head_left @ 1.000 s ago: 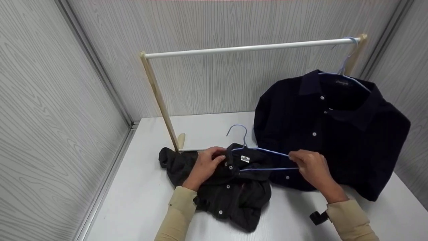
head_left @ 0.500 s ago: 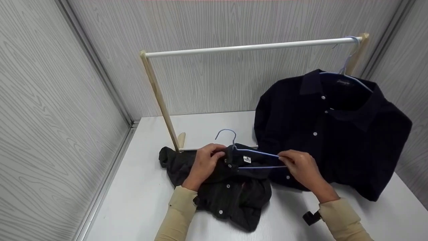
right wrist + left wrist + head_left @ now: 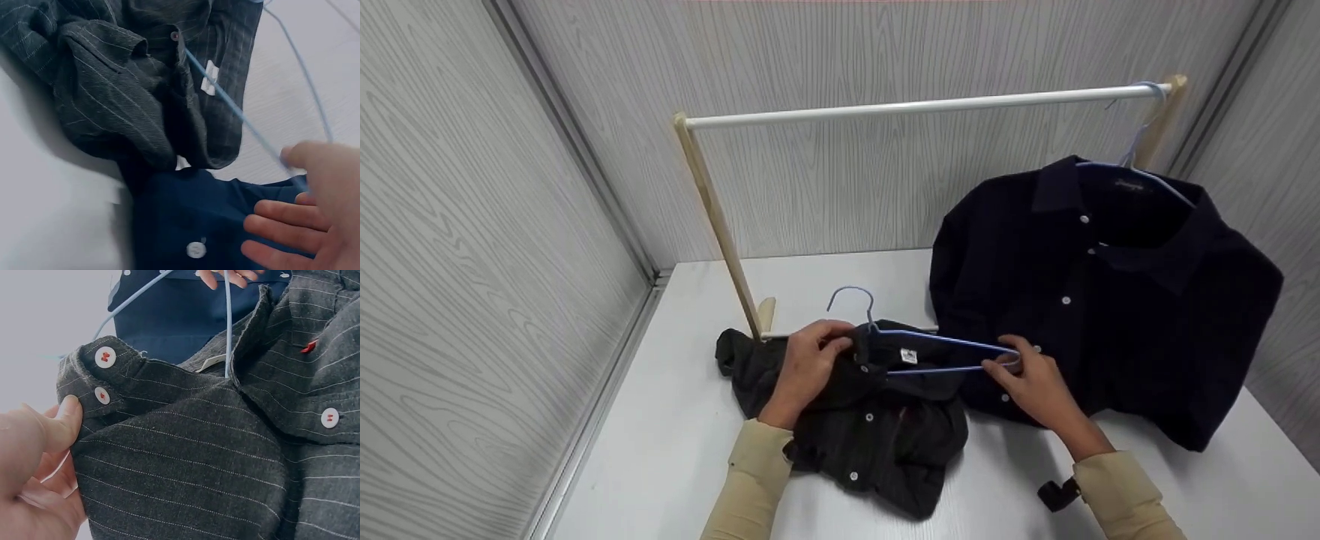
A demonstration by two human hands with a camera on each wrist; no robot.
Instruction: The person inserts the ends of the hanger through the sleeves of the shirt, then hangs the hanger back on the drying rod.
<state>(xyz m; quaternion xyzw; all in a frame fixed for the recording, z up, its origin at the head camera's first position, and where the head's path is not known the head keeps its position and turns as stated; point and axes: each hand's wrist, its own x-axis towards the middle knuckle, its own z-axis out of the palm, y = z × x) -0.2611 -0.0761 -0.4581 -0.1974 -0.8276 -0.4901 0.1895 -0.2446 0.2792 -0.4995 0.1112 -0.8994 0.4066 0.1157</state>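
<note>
A dark pinstriped shirt [image 3: 911, 450] with white buttons lies bunched on the white table. My left hand [image 3: 802, 367] pinches its collar edge, with the thumb beside a button in the left wrist view. A blue wire hanger [image 3: 934, 337] reaches into the neck opening, its hook pointing up and left. Its left end is hidden inside the shirt. At the hanger's right end, my right hand [image 3: 1035, 384] holds the wire between thumb and forefinger. The other right fingers [image 3: 287, 216] are nearly straight in the right wrist view.
A rack with a white rail [image 3: 915, 107] and wooden posts [image 3: 720, 225] stands behind the hands. From its right end hangs a navy shirt [image 3: 1012, 255] on another blue hanger [image 3: 1155, 180], close behind my right hand. Grey wood-patterned panels [image 3: 825, 187] enclose the table [image 3: 645, 450].
The hanger has slid left, deeper into the shirt's neck. My right hand has moved left and now has thumb and forefinger at the hanger's end. The left hand has shifted slightly left.
</note>
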